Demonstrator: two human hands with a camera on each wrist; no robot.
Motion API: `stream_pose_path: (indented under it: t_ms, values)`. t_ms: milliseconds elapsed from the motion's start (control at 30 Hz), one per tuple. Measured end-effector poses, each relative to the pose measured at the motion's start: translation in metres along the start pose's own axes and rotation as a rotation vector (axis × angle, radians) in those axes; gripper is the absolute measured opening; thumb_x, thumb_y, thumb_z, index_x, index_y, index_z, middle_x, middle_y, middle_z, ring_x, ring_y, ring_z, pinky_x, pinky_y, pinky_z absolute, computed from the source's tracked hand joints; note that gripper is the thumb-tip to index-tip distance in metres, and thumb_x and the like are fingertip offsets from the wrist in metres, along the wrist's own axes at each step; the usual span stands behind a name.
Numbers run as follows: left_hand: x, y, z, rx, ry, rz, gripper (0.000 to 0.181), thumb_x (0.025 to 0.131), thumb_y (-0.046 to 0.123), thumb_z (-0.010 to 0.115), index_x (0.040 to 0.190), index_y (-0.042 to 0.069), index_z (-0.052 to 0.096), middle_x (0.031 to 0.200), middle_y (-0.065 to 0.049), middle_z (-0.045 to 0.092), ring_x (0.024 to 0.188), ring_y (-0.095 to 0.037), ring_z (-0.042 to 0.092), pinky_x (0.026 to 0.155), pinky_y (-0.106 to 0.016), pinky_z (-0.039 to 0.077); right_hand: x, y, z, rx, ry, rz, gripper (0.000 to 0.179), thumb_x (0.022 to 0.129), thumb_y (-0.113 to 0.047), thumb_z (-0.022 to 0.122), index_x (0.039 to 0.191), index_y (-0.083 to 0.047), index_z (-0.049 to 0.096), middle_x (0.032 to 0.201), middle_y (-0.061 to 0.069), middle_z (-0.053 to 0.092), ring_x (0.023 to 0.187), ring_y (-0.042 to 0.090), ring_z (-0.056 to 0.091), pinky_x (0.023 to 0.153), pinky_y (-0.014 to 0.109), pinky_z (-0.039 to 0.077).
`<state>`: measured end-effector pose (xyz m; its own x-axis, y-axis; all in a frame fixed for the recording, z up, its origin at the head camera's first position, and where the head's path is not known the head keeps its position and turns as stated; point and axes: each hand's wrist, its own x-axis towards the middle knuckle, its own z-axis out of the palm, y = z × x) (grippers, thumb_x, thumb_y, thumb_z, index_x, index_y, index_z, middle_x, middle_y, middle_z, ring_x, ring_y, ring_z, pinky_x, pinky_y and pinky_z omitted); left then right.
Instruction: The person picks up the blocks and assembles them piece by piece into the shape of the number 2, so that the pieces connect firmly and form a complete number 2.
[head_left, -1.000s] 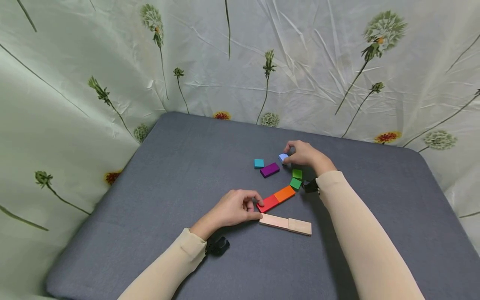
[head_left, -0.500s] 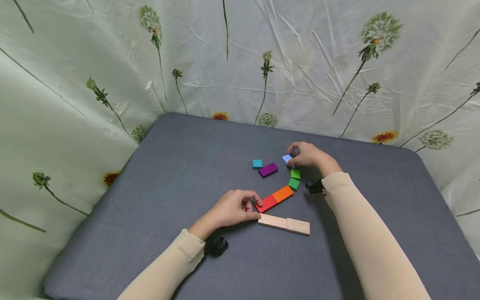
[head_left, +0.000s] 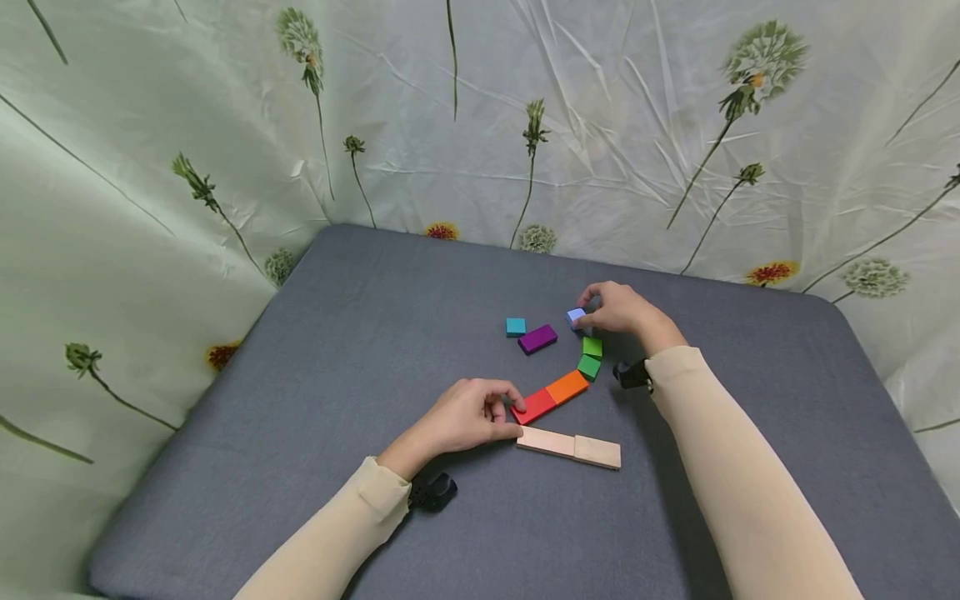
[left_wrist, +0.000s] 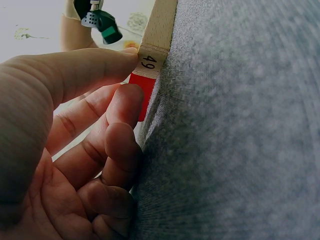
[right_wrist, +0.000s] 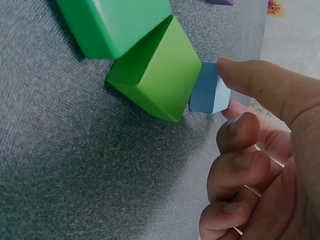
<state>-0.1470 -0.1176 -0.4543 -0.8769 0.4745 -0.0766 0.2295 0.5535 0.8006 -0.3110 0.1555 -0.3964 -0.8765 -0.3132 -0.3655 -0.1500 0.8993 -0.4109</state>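
My right hand (head_left: 618,308) pinches a small light blue block (right_wrist: 204,90) between thumb and finger, just beyond the light green block (right_wrist: 165,75). A darker green block (head_left: 589,367) adjoins that one, and the orange block (head_left: 567,386) and red block (head_left: 535,405) continue the line in the head view. My left hand (head_left: 468,414) has its thumb tip at the end of a plain wooden block (head_left: 546,442) and its index fingertip on the red block's end, gripping where the two meet. Digits are printed on the wooden end (left_wrist: 148,62). My other left fingers curl beneath.
A purple block (head_left: 537,339) and a teal block (head_left: 515,327) lie left of my right hand. A second wooden block (head_left: 597,452) extends the plain row. The grey padded table (head_left: 360,333) ends at a flowered curtain (head_left: 420,108).
My right hand has shifted slightly right with the light blue block, bringing it closer above the light green block in the head view. My left hand keeps its place.
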Motion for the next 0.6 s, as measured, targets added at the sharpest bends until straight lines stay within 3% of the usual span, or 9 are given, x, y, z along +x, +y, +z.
stream_pose_path:
  t_ms: [200, 600]
  values:
    - [0.0004, 0.0004, -0.0003, 0.004, 0.0, -0.001, 0.02, 0.09, 0.023, 0.088, 0.107, 0.023, 0.076, 0.068, 0.011, 0.061, 0.056, -0.004, 0.046, 0.058, -0.021, 0.036, -0.0027, 0.0009, -0.0008, 0.006, -0.001, 0.012, 0.043, 0.101, -0.03, 0.074, 0.131, -0.001, 0.064, 0.13, 0.026, 0.065, 0.102, 0.032, 0.057, 0.088, 0.044, 0.049]
    - [0.0007, -0.0004, 0.0007, 0.003, 0.004, -0.006, 0.021, 0.09, 0.023, 0.089, 0.106, 0.024, 0.075, 0.069, 0.011, 0.06, 0.057, -0.004, 0.047, 0.057, -0.022, 0.036, -0.0075, 0.0053, -0.0009, 0.047, -0.018, -0.002, 0.041, 0.1, -0.027, 0.073, 0.13, 0.0, 0.063, 0.121, 0.022, 0.066, 0.099, 0.029, 0.058, 0.084, 0.04, 0.048]
